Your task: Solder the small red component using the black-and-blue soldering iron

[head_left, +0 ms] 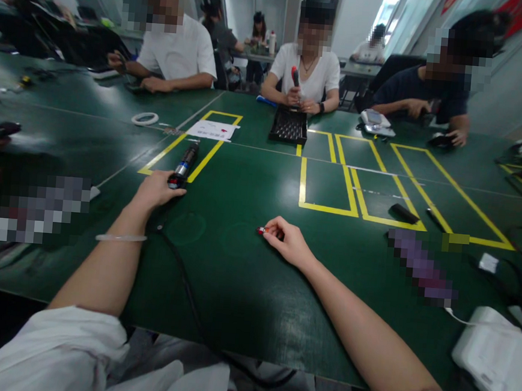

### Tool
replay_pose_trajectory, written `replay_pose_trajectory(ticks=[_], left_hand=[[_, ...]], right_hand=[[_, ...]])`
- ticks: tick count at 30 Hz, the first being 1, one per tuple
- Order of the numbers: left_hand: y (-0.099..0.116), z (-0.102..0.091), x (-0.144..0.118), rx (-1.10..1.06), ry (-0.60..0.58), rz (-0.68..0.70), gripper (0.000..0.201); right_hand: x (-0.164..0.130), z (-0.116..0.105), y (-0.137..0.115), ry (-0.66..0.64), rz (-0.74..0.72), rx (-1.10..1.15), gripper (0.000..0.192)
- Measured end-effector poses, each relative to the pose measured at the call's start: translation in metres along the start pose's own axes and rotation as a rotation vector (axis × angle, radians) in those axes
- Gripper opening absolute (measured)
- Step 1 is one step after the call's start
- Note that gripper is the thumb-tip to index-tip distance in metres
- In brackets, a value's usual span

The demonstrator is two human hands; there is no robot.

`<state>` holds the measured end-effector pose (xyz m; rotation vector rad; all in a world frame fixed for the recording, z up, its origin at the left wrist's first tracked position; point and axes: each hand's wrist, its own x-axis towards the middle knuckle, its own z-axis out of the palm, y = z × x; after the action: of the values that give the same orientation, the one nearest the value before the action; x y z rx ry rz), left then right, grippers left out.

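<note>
The left hand [155, 190], wearing a thin pale bracelet at the wrist, is reaching forward with the arm nearly straight, its grip curling loosely over the near end of a long black cylindrical electric screwdriver [183, 165] lying on the dark green desk [236, 278] across a yellow tape line. To the right, the right hand [287, 241] is resting knuckles-up on the desk, forearm angled inward, fingers pinching a small red-tipped part [262, 230] against the surface.

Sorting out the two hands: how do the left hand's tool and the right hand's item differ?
The electric screwdriver under the left hand is long, dark and corded; the small red piece pinched in the right hand is tiny, with no cord. The screwdriver lies flat; whether the piece touches is unclear. Both are at the green table.
</note>
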<state>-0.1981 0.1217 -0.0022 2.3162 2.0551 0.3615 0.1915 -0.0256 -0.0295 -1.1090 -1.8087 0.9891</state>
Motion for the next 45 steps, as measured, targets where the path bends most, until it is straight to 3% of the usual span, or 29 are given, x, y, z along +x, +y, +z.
replay_pose_trajectory(ticks=[4, 14, 19, 26, 37, 41, 45], left_hand=[[0.04, -0.004, -0.013, 0.038, -0.059, -0.041, 0.063], [0.156, 0.014, -0.062, -0.146, -0.124, 0.279, 0.066], [0.192, 0.018, -0.085, -0.227, -0.16, 0.381, 0.067], [0.209, 0.018, -0.099, -0.23, -0.187, 0.494, 0.065], [0.221, 0.016, -0.104, -0.091, -0.144, 0.479, 0.068], [0.215, 0.018, -0.098, -0.084, -0.153, 0.46, 0.066], [0.195, 0.017, -0.086, -0.052, -0.156, 0.434, 0.068]], right_hand=[[0.0, 0.0, 0.001, 0.01, 0.0, -0.001, 0.013], [0.001, 0.0, 0.0, 0.064, -0.021, -0.045, 0.011], [0.0, 0.001, 0.001, 0.096, -0.02, -0.113, 0.009], [0.001, 0.003, 0.005, 0.059, -0.041, -0.333, 0.01], [-0.001, 0.002, 0.001, 0.064, -0.142, -0.209, 0.008], [-0.002, 0.001, 0.0, 0.095, -0.154, -0.192, 0.008], [-0.002, 0.001, 0.002, 0.076, -0.128, -0.215, 0.01]])
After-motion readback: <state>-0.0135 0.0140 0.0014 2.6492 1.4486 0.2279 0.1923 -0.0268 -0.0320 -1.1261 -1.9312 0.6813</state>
